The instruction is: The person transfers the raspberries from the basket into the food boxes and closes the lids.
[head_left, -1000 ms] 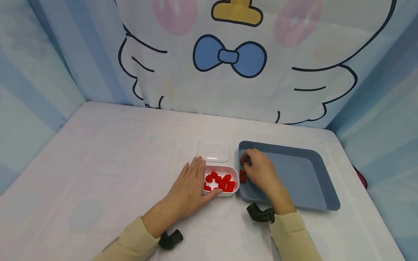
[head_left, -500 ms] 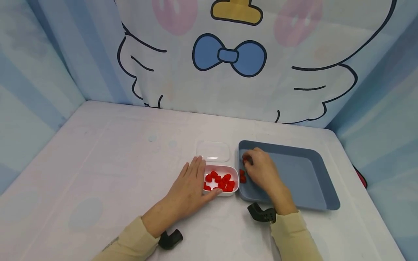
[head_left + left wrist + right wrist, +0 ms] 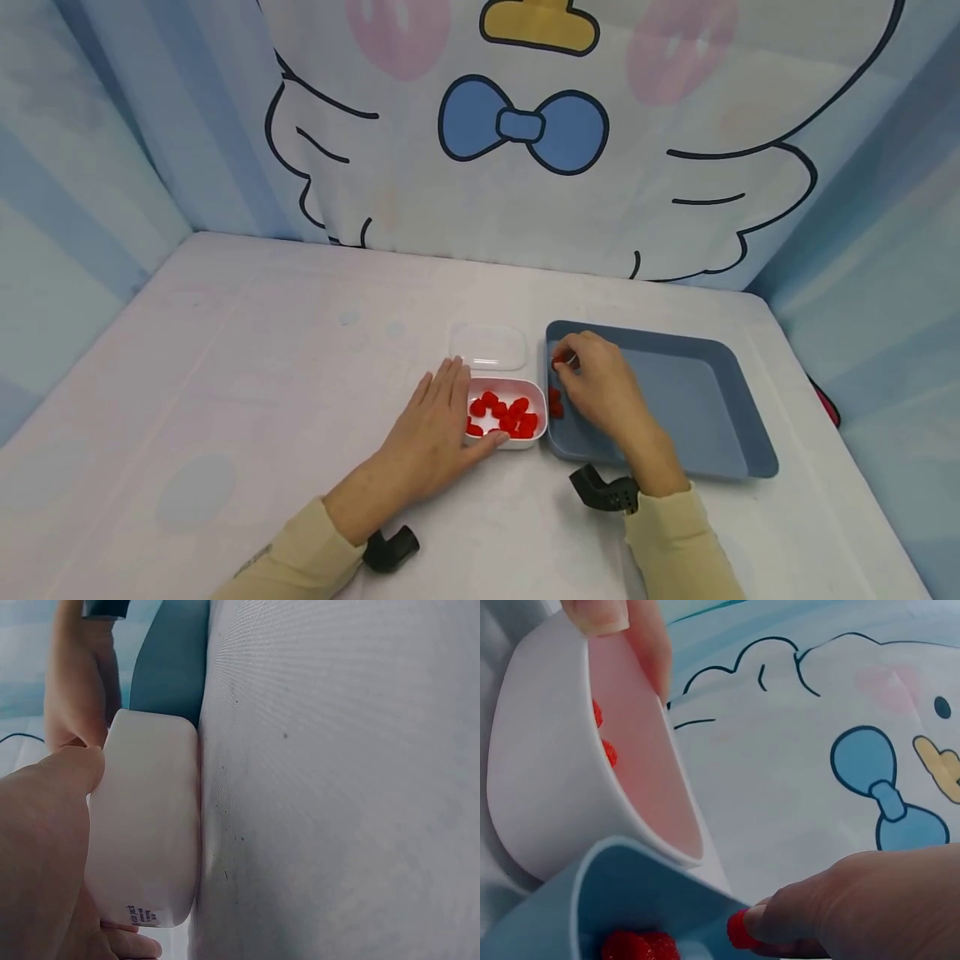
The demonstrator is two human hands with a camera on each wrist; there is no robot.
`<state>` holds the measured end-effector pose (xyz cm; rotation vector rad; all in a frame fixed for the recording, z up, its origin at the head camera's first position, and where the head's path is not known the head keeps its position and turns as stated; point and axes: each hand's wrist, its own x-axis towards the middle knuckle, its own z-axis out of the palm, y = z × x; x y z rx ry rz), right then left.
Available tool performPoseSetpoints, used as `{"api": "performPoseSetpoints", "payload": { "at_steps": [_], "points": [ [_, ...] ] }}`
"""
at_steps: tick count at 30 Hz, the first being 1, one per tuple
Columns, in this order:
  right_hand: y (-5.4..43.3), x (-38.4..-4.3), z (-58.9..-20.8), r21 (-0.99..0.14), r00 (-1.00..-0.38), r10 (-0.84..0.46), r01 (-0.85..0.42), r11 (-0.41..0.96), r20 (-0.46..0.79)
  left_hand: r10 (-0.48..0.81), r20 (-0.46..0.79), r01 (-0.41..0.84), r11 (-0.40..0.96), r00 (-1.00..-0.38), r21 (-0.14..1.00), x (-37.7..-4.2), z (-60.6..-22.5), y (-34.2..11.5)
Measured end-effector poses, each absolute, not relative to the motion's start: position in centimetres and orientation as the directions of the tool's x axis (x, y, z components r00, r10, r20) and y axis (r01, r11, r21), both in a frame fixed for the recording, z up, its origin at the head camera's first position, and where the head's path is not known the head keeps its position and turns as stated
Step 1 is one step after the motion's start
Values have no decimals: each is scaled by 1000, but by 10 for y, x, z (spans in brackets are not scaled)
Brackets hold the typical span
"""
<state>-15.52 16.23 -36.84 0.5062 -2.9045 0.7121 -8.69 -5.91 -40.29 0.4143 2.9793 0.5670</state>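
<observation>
My left hand (image 3: 420, 442) rests against the left side of a small white container (image 3: 519, 445), fingers straight and thumb over its near rim. Several raspberries (image 3: 517, 417) lie inside the container. Over the left end of a blue-grey tray (image 3: 697, 417), my right hand (image 3: 606, 392) pinches one raspberry (image 3: 739, 930) between thumb and fingers. Below it, a few more raspberries (image 3: 630, 946) sit along the tray's left wall. The left wrist view shows the container's pale outer wall (image 3: 146, 817) with small printed text, the left thumb on its rim.
A clear plastic lid (image 3: 489, 348) lies just behind the container. Tray and container stand side by side on a white-covered table (image 3: 225, 375). A printed cloth (image 3: 525, 217) with a bow tie hangs at the back, and blue curtains flank both sides.
The right hand, with the raspberry in its pinch, has shifted slightly up along the tray's left wall. The left hand keeps its place on the container.
</observation>
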Motion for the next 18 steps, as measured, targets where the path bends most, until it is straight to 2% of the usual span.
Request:
{"api": "performPoseSetpoints", "payload": {
  "at_steps": [18],
  "points": [
    [151, -144, -348, -445, -923, -339, -384, 809, 182, 282, -20, 255, 892, -959, 374, -87, -402, -59]
  ]
}}
